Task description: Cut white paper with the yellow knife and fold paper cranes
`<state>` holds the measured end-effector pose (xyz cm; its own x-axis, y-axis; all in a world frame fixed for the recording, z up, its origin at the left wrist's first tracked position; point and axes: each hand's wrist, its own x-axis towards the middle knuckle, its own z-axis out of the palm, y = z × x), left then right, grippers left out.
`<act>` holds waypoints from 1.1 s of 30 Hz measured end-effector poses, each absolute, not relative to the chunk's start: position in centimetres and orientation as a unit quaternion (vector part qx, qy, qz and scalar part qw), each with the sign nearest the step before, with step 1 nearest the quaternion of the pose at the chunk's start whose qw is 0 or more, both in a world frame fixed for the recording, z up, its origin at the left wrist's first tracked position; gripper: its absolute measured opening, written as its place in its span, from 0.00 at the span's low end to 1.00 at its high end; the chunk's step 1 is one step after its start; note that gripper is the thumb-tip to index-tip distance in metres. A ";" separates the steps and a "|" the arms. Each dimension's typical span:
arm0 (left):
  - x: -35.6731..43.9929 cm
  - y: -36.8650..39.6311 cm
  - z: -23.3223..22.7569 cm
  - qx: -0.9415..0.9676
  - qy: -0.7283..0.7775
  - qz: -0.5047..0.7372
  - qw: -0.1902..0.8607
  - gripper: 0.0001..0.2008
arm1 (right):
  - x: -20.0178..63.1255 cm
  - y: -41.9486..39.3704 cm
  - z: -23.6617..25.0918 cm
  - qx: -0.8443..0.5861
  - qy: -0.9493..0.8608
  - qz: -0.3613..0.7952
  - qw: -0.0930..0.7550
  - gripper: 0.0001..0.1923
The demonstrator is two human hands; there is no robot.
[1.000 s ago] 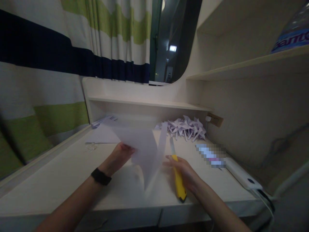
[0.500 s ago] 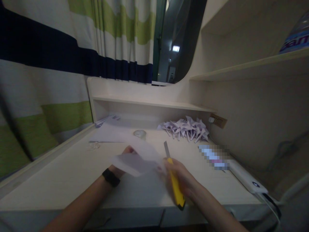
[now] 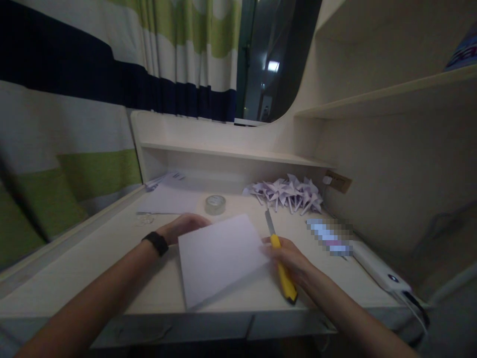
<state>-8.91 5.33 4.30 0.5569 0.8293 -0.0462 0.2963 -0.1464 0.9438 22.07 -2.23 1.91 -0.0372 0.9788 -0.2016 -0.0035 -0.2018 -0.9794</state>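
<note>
A white sheet of paper [image 3: 218, 258] lies flat on the pale desk [image 3: 93, 268] in front of me. My left hand [image 3: 184, 226], with a black band on the wrist, rests on the sheet's far left corner. My right hand [image 3: 288, 261] grips a yellow utility knife [image 3: 283, 271] with its blade out and pointing away from me. The fingertips of that hand touch the sheet's right edge.
A roll of clear tape [image 3: 215, 204] stands behind the sheet. A heap of folded paper pinwheels [image 3: 285, 193] lies at the back right. More paper sheets [image 3: 167, 196] lie at the back left. A white power strip [image 3: 376, 271] runs along the right edge. A striped curtain [image 3: 74, 99] hangs left.
The sheet was held up and bent in the air; now it lies flat on the desk. My left hand has come down onto it. The knife stays in my right hand.
</note>
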 end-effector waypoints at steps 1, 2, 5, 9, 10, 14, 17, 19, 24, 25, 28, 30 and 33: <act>-9.1 5.9 4.6 0.713 0.398 0.236 0.527 0.15 | 22.1 -2.1 1.7 -0.545 -0.456 0.559 0.427 0.19; -9.1 6.4 4.8 0.715 0.399 0.215 0.532 0.15 | 22.1 -2.1 1.6 -0.548 -0.457 0.564 0.415 0.18; -8.5 7.3 4.7 0.760 0.397 0.145 0.493 0.16 | 21.8 -2.2 1.6 -0.545 -0.462 0.580 0.392 0.18; -5.9 8.2 4.6 0.833 0.408 0.069 0.368 0.17 | 21.2 -2.7 2.3 -0.551 -0.473 0.579 0.371 0.17; -5.2 8.4 4.6 0.839 0.409 0.060 0.354 0.16 | 21.1 -2.8 2.4 -0.554 -0.476 0.579 0.363 0.17; -2.9 9.1 5.2 0.865 0.412 0.008 0.287 0.13 | 21.0 -2.8 2.5 -0.560 -0.483 0.575 0.350 0.17; -1.7 9.5 5.8 0.880 0.431 -0.048 0.192 0.11 | 21.0 -2.8 2.4 -0.560 -0.485 0.581 0.337 0.17; -0.8 9.6 6.0 0.876 0.449 -0.074 0.159 0.11 | 20.9 -2.9 2.5 -0.563 -0.483 0.582 0.334 0.17; 1.2 8.5 5.2 0.878 0.456 -0.055 0.134 0.15 | 20.4 -3.2 2.6 -0.545 -0.490 0.592 0.336 0.13; 1.4 8.1 4.9 0.882 0.452 -0.036 0.127 0.17 | 20.4 -3.3 2.6 -0.541 -0.492 0.594 0.336 0.13; 1.7 6.9 3.9 0.885 0.454 0.024 0.097 0.21 | 20.5 -3.5 2.3 -0.538 -0.499 0.595 0.328 0.12; 1.6 6.3 3.1 0.883 0.459 0.054 0.078 0.18 | 21.0 -3.6 2.1 -0.531 -0.511 0.597 0.317 0.13; 1.2 5.8 2.2 0.879 0.465 0.090 0.059 0.14 | 22.5 -3.4 1.9 -0.532 -0.537 0.565 0.330 0.18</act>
